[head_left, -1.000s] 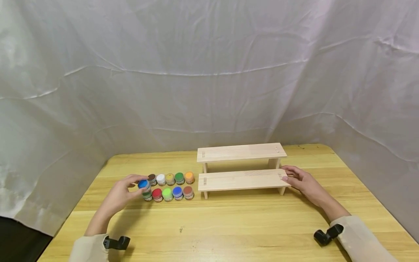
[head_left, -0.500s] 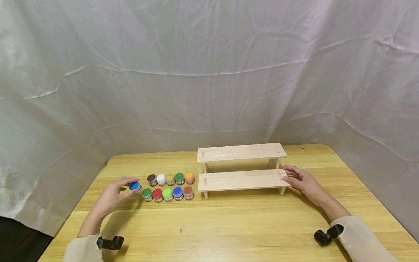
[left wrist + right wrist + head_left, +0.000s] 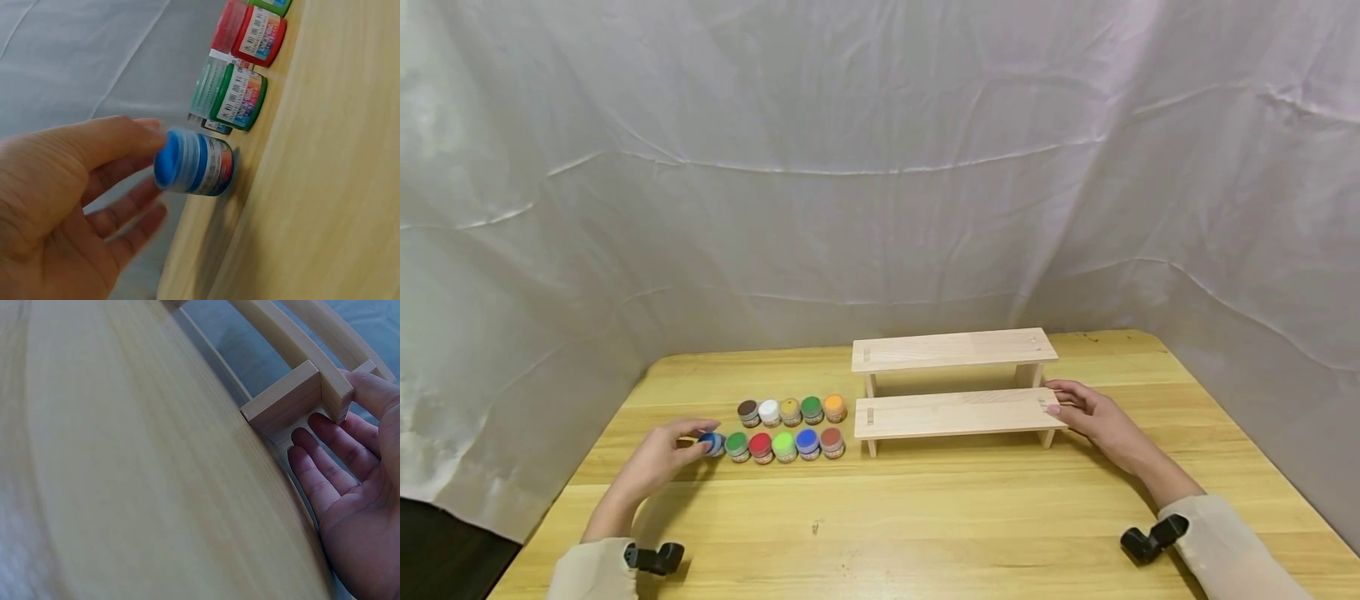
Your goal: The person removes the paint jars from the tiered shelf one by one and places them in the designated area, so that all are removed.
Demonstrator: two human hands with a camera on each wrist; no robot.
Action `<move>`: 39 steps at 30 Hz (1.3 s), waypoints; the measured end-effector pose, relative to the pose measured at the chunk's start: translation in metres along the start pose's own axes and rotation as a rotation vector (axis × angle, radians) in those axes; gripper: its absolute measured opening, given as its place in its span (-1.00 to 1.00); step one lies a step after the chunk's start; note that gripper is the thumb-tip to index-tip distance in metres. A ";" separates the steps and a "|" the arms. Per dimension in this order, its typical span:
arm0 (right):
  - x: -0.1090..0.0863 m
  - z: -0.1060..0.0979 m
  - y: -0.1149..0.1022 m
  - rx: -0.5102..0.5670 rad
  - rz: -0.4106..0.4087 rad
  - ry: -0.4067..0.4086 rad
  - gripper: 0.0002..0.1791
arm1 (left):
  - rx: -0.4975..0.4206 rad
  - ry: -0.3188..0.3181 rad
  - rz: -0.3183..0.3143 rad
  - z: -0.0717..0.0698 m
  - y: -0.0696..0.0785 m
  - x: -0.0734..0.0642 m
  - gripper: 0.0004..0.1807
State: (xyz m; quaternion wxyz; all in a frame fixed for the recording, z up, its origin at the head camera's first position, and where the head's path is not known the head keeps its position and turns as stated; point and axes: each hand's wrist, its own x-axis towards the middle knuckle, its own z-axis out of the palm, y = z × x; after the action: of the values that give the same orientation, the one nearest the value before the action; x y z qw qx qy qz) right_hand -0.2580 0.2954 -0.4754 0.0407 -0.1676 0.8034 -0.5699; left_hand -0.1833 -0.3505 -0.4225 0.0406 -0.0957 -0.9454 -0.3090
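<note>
My left hand (image 3: 653, 460) pinches a blue-lidded paint jar (image 3: 209, 165) by its lid, thumb on the near side. The jar is down at the table surface, at the left end of the front row and beside a green-lidded paint jar (image 3: 737, 446). Part of the index finger is hidden behind the lid in the left wrist view. On the other side, my right hand (image 3: 1103, 427) holds the right end of the lower board of a two-tier wooden shelf (image 3: 955, 412). Its thumb lies on top, while the other fingers reach beneath the board (image 3: 334, 394).
Further jars in the front row include a red-lidded one (image 3: 761, 447) and a brown-lidded one (image 3: 831, 442). Behind them runs a second row, from a dark brown lid (image 3: 748, 410) to an orange lid (image 3: 834, 407). Grey cloth (image 3: 880, 208) hangs around the wooden table (image 3: 925, 525).
My left hand has carried the blue-lidded jar left from above the green-lidded jar, then lowered it to the table at the front row's left end. The right hand stays on the shelf.
</note>
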 end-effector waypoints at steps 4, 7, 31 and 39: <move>-0.001 -0.001 -0.001 -0.004 -0.002 0.006 -0.37 | -0.019 0.001 -0.043 -0.001 0.001 -0.001 -0.64; -0.002 -0.001 -0.002 0.000 -0.003 0.008 -0.38 | -0.027 0.005 -0.045 0.000 0.001 0.000 -0.63; -0.001 -0.002 -0.001 -0.006 0.003 0.015 -0.37 | 0.026 0.031 -0.007 0.000 0.006 0.000 -0.55; 0.000 -0.002 -0.006 -0.041 0.017 0.004 -0.42 | 0.093 0.072 0.025 -0.005 0.029 0.002 -0.50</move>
State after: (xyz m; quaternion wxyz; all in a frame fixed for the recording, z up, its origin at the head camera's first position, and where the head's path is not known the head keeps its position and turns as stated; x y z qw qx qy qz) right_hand -0.2576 0.2959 -0.4693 0.0404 -0.1605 0.8163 -0.5534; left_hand -0.1788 -0.3303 -0.4015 0.0829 -0.0942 -0.9554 -0.2673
